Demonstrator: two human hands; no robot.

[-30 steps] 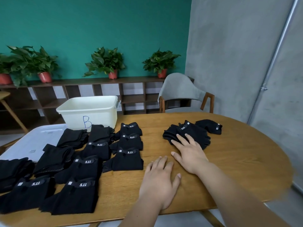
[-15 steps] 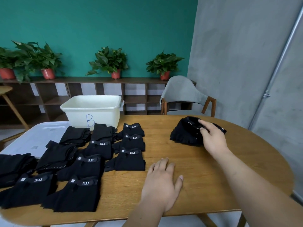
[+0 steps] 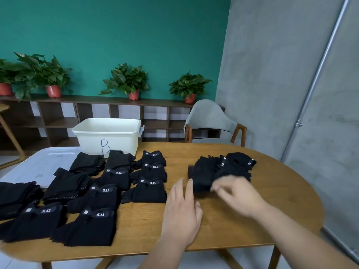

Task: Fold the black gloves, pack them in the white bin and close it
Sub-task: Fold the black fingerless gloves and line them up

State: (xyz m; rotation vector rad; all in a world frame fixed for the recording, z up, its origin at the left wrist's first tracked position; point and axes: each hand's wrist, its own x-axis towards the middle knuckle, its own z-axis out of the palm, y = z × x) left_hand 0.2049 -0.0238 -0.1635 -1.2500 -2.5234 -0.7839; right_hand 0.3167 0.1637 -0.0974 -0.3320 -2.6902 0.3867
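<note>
From the head camera, the left hand (image 3: 181, 212) lies palm down on the table (image 3: 275, 193). Its fingers (image 3: 181, 189) are straight and slightly spread, and they hold nothing. Their tips reach just short of the near-left corner of a loose pile (image 3: 207, 171) of black gloves. Whether they touch the cloth cannot be told. The right hand (image 3: 238, 195) is smeared by motion blur at the near edge of that same pile, with its fingertips (image 3: 218, 188) over the black cloth. The blur hides whether it grips a glove, rests on one or hovers above, so how far it is open cannot be told. The pile sits on the right half of the table, beyond both hands, and small white tags show on its far-right side. Well apart to the left, the folded gloves (image 3: 101, 193) lie in rows across the table's left half. Many have a white "5.11" label facing up. The farthest of them lie just in front of the bin (image 3: 108, 133). The bin stands open at the far-left side of the table with a blue "B" on its front wall, and what is inside it is not visible. Its lid (image 3: 37, 167) lies flat on the table's left end, beside the bin, with folded gloves overlapping its near edge. A grey chair (image 3: 208, 119) stands behind the table, and potted plants (image 3: 126, 80) line a shelf (image 3: 93, 105) against the green wall.
</note>
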